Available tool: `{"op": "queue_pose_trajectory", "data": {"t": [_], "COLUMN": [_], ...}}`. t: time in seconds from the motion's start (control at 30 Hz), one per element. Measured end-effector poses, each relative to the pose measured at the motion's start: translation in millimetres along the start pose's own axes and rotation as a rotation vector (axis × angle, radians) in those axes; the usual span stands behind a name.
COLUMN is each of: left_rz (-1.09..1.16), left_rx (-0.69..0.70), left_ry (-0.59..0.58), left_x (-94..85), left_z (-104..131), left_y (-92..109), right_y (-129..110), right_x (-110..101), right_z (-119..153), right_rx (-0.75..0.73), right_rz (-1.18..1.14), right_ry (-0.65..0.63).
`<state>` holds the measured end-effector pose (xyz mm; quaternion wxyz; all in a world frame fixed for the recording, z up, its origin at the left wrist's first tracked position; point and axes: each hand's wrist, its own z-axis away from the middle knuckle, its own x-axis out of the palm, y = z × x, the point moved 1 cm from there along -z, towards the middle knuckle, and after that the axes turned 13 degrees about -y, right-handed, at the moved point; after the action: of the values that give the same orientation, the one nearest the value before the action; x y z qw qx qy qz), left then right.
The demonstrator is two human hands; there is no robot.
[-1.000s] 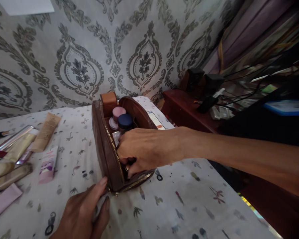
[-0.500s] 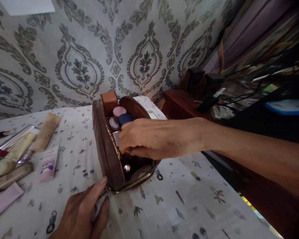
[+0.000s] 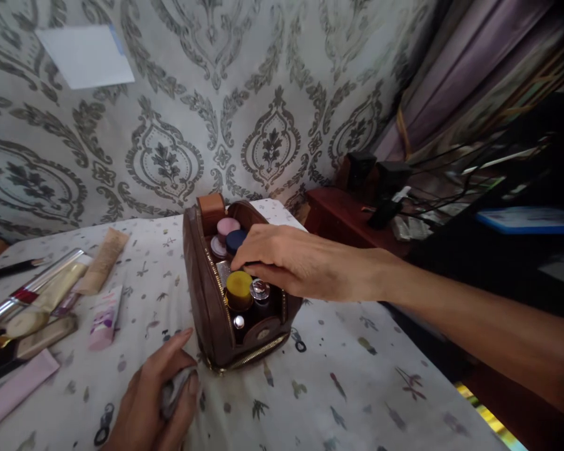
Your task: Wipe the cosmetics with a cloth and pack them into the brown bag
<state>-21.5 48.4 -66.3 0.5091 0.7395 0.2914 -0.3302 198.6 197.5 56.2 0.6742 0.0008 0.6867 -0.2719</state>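
An unzipped brown toiletry bag (image 3: 194, 288) stands on the table. Inside it are a pink lid (image 3: 228, 227), a navy lid (image 3: 235, 240), a yellow-lidded jar (image 3: 239, 287) and a silver-capped bottle (image 3: 260, 290). My right hand (image 3: 276, 257) reaches over the bag's right side, fingers closed and bent down beside the navy lid, above a silvery square item (image 3: 223, 270). What those fingers grip, if anything, is hidden. My left hand (image 3: 150, 388) is left of the bag's near corner, curled round a small grey, crumpled-looking thing (image 3: 174, 389), mostly covered by the fingers.
Left on the patterned tablecloth (image 3: 338, 376) lie a beige tube (image 3: 104, 260), a small white-and-purple tube (image 3: 105, 318), a pink tube (image 3: 19, 391) and several other cosmetics. Patterned wall covering rises behind. A dark red surface (image 3: 342, 216) with cables stands at right.
My right hand has lifted and drawn back from the yellow-lidded jar, which now shows along with the silver-capped bottle. My left hand has shifted slightly away from the bag. The view has tilted up.
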Motion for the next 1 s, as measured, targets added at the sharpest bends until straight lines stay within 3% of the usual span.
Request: {"op": "queue_pose_trajectory", "data": {"t": [0.17, 0.33, 0.43, 0.57, 0.67, 0.73, 0.8, 0.9, 1.0], "left_rz": [0.237, 0.31, 0.377, 0.446, 0.641, 0.861, 1.067, 1.265, 1.323], "left_rx": [-0.104, -0.246, -0.295, -0.398, -0.458, -0.469, -0.458, -0.422, -0.434], "left_ry": [0.042, 0.078, 0.093, 0.156, 0.217, 0.216, 0.185, 0.167, 0.225], "left_x": [-2.1, -10.1, -17.0, -24.5, -25.4, -22.1, -16.5, -8.8, -7.4], "left_z": [2, 5, 6, 6, 6, 6, 5, 6, 10], "left_y": [10, -13, -29, -37, -31, -25, -20, -21, -32], "right_y": [-2, -20, -44, -83, -104, -109, -108, -104, -106], "right_x": [3, -2, 12, 59, 98, 121, 142, 165, 178], "right_z": [-4, -2, 2, 0, -14, -28, -44, -64, -74], "right_rx": [0.041, 0.064, 0.01, -0.184, -0.109, -0.039, 0.008, 0.086, 0.037], "right_rz": [-0.032, -0.201, -0.313, -0.295, -0.288, -0.355, -0.435, -0.512, -0.584], "right_ry": [0.08, 0.448, 0.547, 0.349, 0.04, -0.069, -0.08, 0.001, 0.025]}}
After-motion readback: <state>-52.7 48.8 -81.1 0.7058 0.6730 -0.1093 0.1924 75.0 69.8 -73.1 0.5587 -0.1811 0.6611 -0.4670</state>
